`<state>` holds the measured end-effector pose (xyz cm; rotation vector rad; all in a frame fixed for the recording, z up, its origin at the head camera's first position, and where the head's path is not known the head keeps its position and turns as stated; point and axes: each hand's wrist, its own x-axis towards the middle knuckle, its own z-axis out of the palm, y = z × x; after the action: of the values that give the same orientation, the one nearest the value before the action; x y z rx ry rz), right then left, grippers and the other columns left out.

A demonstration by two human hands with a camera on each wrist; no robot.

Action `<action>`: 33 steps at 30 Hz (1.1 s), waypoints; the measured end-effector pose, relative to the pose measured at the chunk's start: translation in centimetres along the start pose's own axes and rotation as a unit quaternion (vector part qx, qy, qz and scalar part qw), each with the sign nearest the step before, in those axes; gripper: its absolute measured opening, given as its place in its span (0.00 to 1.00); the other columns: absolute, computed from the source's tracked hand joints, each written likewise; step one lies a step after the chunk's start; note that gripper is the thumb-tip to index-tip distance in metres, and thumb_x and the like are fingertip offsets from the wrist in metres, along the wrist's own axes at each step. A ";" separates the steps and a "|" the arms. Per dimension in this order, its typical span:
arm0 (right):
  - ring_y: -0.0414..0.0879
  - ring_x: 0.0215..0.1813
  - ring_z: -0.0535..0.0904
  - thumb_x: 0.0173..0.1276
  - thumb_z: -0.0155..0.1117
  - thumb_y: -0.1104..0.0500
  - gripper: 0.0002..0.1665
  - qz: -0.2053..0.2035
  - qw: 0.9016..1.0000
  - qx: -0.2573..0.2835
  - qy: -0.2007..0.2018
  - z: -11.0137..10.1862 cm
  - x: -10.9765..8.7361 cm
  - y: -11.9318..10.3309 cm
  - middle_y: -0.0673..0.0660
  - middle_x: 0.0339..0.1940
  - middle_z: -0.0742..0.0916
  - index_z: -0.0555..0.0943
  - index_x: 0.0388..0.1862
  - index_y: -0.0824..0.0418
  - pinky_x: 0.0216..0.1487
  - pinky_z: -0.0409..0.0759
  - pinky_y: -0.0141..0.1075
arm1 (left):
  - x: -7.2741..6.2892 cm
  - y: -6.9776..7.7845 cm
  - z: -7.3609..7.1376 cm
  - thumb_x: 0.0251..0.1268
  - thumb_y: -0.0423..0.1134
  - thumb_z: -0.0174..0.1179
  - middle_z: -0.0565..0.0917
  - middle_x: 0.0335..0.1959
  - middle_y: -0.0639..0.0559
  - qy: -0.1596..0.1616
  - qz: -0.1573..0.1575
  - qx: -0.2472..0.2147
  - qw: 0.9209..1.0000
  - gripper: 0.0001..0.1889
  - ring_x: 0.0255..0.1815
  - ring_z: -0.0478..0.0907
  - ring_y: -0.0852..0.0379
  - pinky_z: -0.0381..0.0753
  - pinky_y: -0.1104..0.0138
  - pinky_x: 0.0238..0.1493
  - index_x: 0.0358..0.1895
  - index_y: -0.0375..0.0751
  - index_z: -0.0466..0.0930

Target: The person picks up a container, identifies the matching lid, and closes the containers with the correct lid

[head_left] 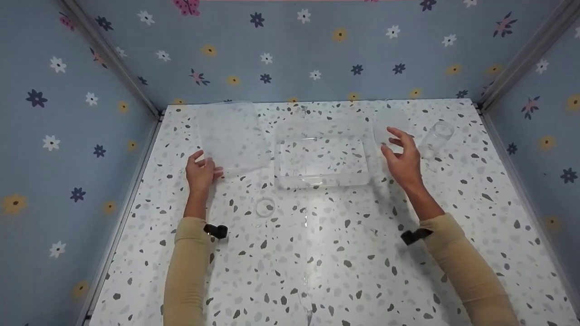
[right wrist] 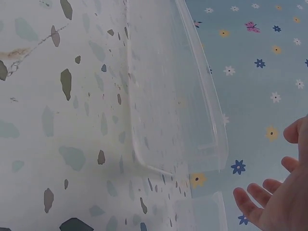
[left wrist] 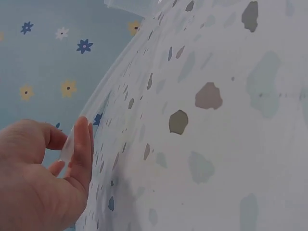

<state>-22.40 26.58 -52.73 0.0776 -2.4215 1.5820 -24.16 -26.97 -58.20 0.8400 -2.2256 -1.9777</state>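
Note:
A clear rectangular plastic box (head_left: 322, 181) stands open-topped in the middle of the table, its near wall also seen in the right wrist view. To its left, a flat translucent lid (head_left: 233, 136) is pinched at its near left corner by my left hand (head_left: 200, 174). In the left wrist view, thumb and fingers (left wrist: 83, 144) lie on either side of the lid's edge. My right hand (head_left: 403, 156) hovers right of the box, fingers loosely bent and holding nothing. Just beyond it is a round frosted container (head_left: 390, 117), partly covered by the hand.
A clear jar (head_left: 439, 133) is at the back right, beside the right hand. A small clear ring-shaped piece (head_left: 265, 207) lies in front of the lid. Flower-patterned panels (head_left: 299, 54) enclose the speckled table (head_left: 335, 271) at the back and sides.

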 end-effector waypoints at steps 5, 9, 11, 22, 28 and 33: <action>0.63 0.83 0.77 0.88 0.63 0.60 0.31 0.000 1.000 0.000 0.000 0.1 0.0 0.1 0.62 0.86 0.75 0.74 0.85 0.59 0.69 0.80 0.44 | -0.1 0.2 -0.2 0.91 0.39 0.55 0.77 0.57 0.56 -0.007 0.009 -0.022 1.000 0.32 0.33 0.87 0.69 0.92 0.75 0.43 0.91 0.47 0.60; 0.61 0.82 0.77 0.88 0.62 0.60 0.30 0.004 1.000 -0.003 0.001 0.2 -0.1 0.1 0.62 0.86 0.75 0.74 0.85 0.59 0.71 0.81 0.51 | -0.1 0.4 -0.3 0.91 0.38 0.55 0.80 0.60 0.51 -0.012 0.009 -0.041 0.999 0.32 0.34 0.88 0.68 0.92 0.74 0.42 0.91 0.47 0.60; 0.61 0.82 0.78 0.88 0.62 0.60 0.30 0.005 1.000 -0.004 0.001 0.3 -0.1 0.2 0.62 0.86 0.75 0.74 0.85 0.59 0.72 0.81 0.52 | 0.0 0.5 -0.4 0.91 0.37 0.56 0.81 0.63 0.47 -0.011 0.008 -0.055 0.998 0.32 0.33 0.88 0.67 0.92 0.74 0.40 0.90 0.47 0.62; 0.59 0.81 0.79 0.87 0.64 0.61 0.31 -0.006 1.000 0.007 0.012 -0.1 0.5 -0.2 0.60 0.85 0.77 0.75 0.85 0.59 0.64 0.80 0.32 | 0.1 2.1 -1.3 0.90 0.35 0.56 0.82 0.69 0.43 -0.016 0.007 -0.109 0.994 0.32 0.33 0.89 0.66 0.92 0.75 0.41 0.90 0.49 0.63; 0.57 0.80 0.80 0.87 0.64 0.61 0.33 -0.020 1.000 0.009 0.023 -0.6 1.2 -1.3 0.58 0.86 0.77 0.73 0.87 0.55 0.69 0.82 0.42 | -0.2 3.0 -1.8 0.90 0.33 0.56 0.84 0.62 0.49 -0.023 0.016 -0.138 0.990 0.32 0.34 0.90 0.65 0.93 0.74 0.42 0.90 0.49 0.64; 0.58 0.80 0.79 0.87 0.64 0.60 0.32 -0.022 0.999 0.010 0.028 -0.9 1.6 -2.0 0.57 0.86 0.77 0.75 0.86 0.53 0.72 0.81 0.51 | -0.6 3.5 -2.0 0.89 0.31 0.55 0.84 0.59 0.52 -0.036 0.035 -0.145 0.988 0.32 0.35 0.90 0.65 0.93 0.74 0.42 0.90 0.46 0.65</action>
<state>-23.43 26.74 -50.22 0.0894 -2.3456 1.5692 -24.16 -28.43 -54.37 0.6553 -1.9038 -2.2551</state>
